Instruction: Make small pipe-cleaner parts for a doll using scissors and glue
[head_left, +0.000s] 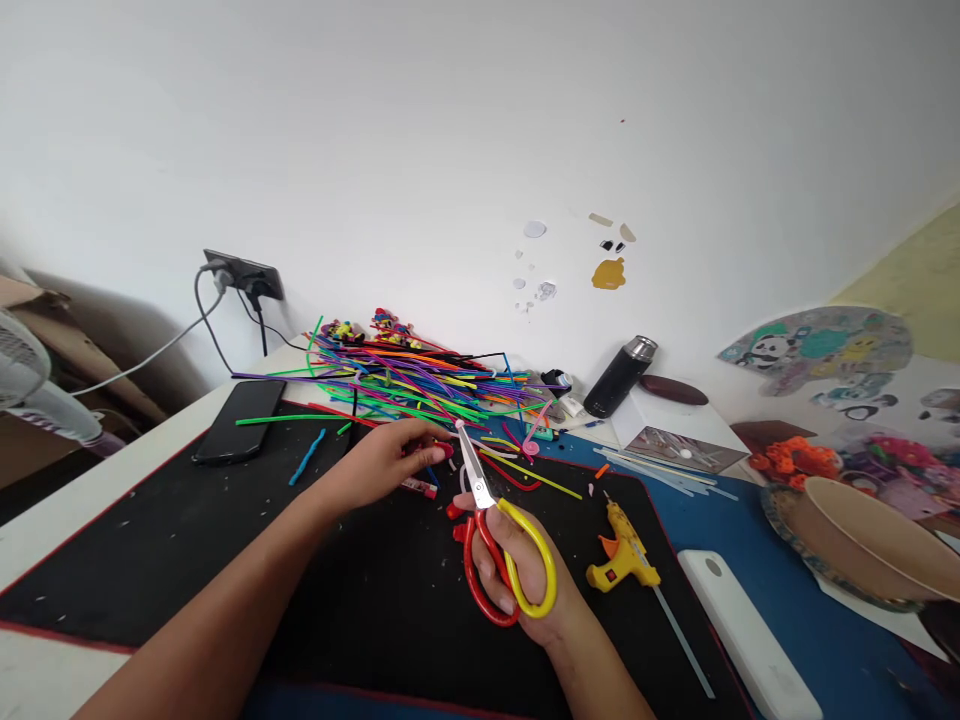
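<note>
My right hand (529, 565) is closed around a pair of scissors (480, 490) with one yellow and one red handle loop; the blades point up and away. Close to the blade tips, my left hand (394, 462) is closed in a pinch on a small red piece (444, 451), partly hidden by the fingers. A pale pipe cleaner (463, 475) curves beside the blades. Below my left fingers lies a small red-and-white tube (418, 487), and red bits (459, 530) sit by my right fingers.
A heap of coloured pipe cleaners (420, 378) lies against the wall. On the black mat (360, 610) are a phone (240, 422), a blue twisted piece (307, 457) and a yellow glue gun (626, 550). A black flask (621, 378), white box (679, 428) and beige bowl (877, 540) stand rightward.
</note>
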